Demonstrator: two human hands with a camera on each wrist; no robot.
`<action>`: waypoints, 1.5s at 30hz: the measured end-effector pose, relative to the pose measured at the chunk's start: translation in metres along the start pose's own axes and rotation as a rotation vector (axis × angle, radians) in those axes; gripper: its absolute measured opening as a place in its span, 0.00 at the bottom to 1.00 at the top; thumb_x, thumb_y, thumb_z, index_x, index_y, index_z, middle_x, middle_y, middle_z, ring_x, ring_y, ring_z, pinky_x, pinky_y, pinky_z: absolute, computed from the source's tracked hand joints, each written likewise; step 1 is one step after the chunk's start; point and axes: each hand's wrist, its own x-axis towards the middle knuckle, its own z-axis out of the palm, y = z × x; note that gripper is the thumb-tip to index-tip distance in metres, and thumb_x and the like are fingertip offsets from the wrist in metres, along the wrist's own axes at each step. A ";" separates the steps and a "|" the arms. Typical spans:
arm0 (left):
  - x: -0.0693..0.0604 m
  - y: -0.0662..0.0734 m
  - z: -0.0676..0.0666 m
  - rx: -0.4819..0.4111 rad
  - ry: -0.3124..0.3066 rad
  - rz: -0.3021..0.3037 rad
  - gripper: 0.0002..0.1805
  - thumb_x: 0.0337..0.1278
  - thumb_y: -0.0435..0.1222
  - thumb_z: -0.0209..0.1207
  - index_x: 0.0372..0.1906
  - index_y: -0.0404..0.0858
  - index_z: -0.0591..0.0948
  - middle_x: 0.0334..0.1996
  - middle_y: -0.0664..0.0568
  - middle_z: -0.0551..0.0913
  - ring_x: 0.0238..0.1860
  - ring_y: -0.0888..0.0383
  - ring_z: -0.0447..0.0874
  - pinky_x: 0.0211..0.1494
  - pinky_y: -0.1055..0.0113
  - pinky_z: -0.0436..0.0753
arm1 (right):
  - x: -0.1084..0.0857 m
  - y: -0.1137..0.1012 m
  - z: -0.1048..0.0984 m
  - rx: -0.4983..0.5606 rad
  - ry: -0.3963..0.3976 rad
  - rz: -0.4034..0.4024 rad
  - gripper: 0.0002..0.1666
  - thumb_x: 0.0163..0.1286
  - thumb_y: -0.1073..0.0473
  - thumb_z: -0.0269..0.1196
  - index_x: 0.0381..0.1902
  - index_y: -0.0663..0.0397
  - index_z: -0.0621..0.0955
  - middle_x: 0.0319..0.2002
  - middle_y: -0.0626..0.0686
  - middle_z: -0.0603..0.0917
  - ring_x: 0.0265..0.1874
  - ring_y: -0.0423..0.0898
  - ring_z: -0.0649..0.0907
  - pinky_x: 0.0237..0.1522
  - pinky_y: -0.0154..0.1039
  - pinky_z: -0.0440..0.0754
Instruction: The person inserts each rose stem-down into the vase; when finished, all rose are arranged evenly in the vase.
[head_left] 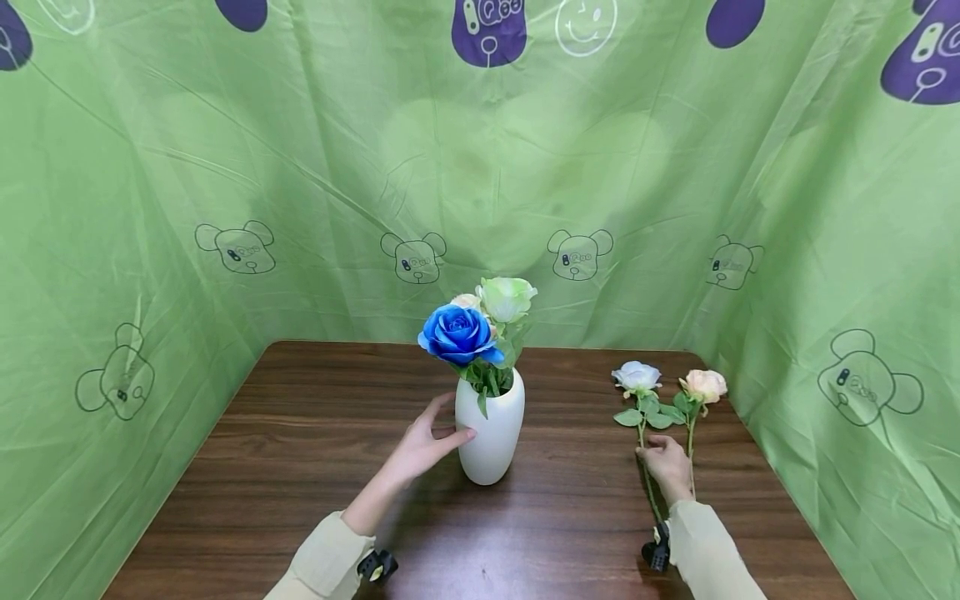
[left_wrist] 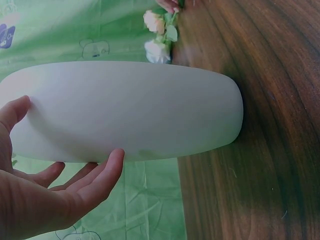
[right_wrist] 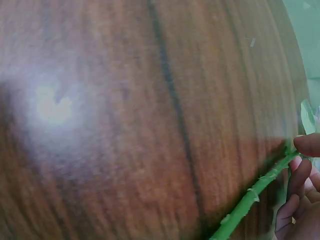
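Observation:
A white vase (head_left: pixel 491 437) (left_wrist: pixel 135 110) stands upright on the table, holding a blue rose (head_left: pixel 459 333), a pale green rose (head_left: pixel 507 298) and a partly hidden cream one. My left hand (head_left: pixel 422 443) (left_wrist: pixel 55 200) holds the vase's left side, thumb on the front and fingers curved around it. At the right, my right hand (head_left: pixel 667 463) (right_wrist: pixel 304 205) pinches the green stem (right_wrist: pixel 245 204) of a whitish-blue rose (head_left: pixel 637 377) between thumb and fingers. Beside it lies a peach rose (head_left: pixel 705 385), its stem partly hidden by that hand.
The brown wooden table (head_left: pixel 315 400) has green patterned cloth (head_left: pixel 322 200) hanging behind it and along both sides. Small black devices are strapped at both wrists.

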 end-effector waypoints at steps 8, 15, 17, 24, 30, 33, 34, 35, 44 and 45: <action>-0.009 0.024 -0.001 -0.014 -0.020 0.002 0.35 0.50 0.36 0.61 0.62 0.33 0.59 0.55 0.33 0.64 0.48 0.38 0.72 0.46 0.53 0.75 | 0.000 -0.003 0.007 -0.017 0.014 -0.010 0.24 0.56 0.56 0.61 0.48 0.63 0.74 0.38 0.61 0.80 0.37 0.58 0.77 0.34 0.50 0.71; -0.012 0.031 -0.001 -0.008 -0.025 -0.008 0.35 0.51 0.36 0.60 0.62 0.34 0.59 0.56 0.34 0.63 0.48 0.39 0.72 0.47 0.54 0.75 | 0.001 -0.012 0.014 0.098 0.063 -0.093 0.18 0.55 0.59 0.61 0.44 0.63 0.79 0.27 0.53 0.81 0.26 0.47 0.76 0.28 0.38 0.70; -0.012 0.030 -0.001 -0.011 -0.024 -0.008 0.35 0.51 0.36 0.61 0.62 0.34 0.59 0.56 0.34 0.63 0.48 0.39 0.72 0.47 0.54 0.75 | 0.001 -0.016 0.015 0.148 0.053 -0.107 0.17 0.55 0.60 0.60 0.42 0.64 0.79 0.26 0.51 0.80 0.22 0.43 0.74 0.25 0.35 0.70; -0.012 0.029 -0.001 -0.020 -0.026 -0.011 0.35 0.51 0.36 0.61 0.63 0.35 0.59 0.56 0.34 0.63 0.49 0.39 0.71 0.47 0.54 0.75 | -0.005 -0.033 0.015 0.328 -0.048 -0.118 0.16 0.59 0.62 0.58 0.43 0.69 0.77 0.31 0.53 0.80 0.20 0.39 0.72 0.21 0.32 0.72; -0.011 0.029 -0.001 -0.021 -0.023 -0.001 0.34 0.51 0.35 0.60 0.62 0.34 0.59 0.56 0.34 0.63 0.48 0.39 0.71 0.47 0.54 0.75 | -0.008 -0.050 0.011 0.432 -0.075 -0.135 0.16 0.61 0.62 0.56 0.44 0.69 0.76 0.32 0.52 0.79 0.21 0.38 0.72 0.21 0.31 0.71; -0.011 0.029 -0.001 -0.023 -0.023 -0.001 0.34 0.51 0.35 0.60 0.62 0.34 0.59 0.56 0.34 0.63 0.48 0.38 0.71 0.47 0.54 0.75 | -0.012 -0.062 0.005 0.479 -0.076 -0.177 0.16 0.61 0.63 0.57 0.44 0.70 0.76 0.30 0.47 0.79 0.21 0.36 0.71 0.20 0.30 0.69; -0.011 0.028 -0.001 -0.023 -0.023 -0.002 0.34 0.51 0.35 0.60 0.62 0.34 0.59 0.56 0.33 0.63 0.48 0.38 0.71 0.47 0.54 0.75 | -0.013 -0.066 0.003 0.502 -0.080 -0.195 0.17 0.61 0.63 0.58 0.44 0.71 0.75 0.28 0.46 0.78 0.20 0.36 0.70 0.19 0.29 0.69; -0.011 0.028 -0.001 -0.024 -0.023 -0.003 0.34 0.51 0.35 0.60 0.62 0.34 0.59 0.56 0.33 0.63 0.48 0.38 0.71 0.47 0.54 0.75 | -0.014 -0.069 0.001 0.524 -0.087 -0.218 0.17 0.61 0.63 0.58 0.44 0.72 0.75 0.27 0.45 0.78 0.19 0.35 0.70 0.18 0.29 0.68; -0.011 0.028 -0.001 -0.024 -0.023 -0.009 0.34 0.51 0.35 0.60 0.62 0.34 0.59 0.56 0.34 0.63 0.48 0.39 0.71 0.47 0.54 0.75 | -0.007 -0.077 0.002 0.688 -0.128 -0.499 0.13 0.58 0.64 0.61 0.40 0.67 0.78 0.26 0.54 0.79 0.16 0.37 0.73 0.13 0.30 0.71; -0.011 0.028 -0.001 -0.023 -0.023 -0.009 0.34 0.51 0.35 0.60 0.62 0.34 0.59 0.56 0.34 0.63 0.48 0.38 0.71 0.47 0.54 0.75 | 0.004 -0.067 0.009 0.691 -0.125 -0.536 0.13 0.59 0.62 0.61 0.41 0.64 0.78 0.27 0.54 0.79 0.17 0.38 0.74 0.14 0.31 0.73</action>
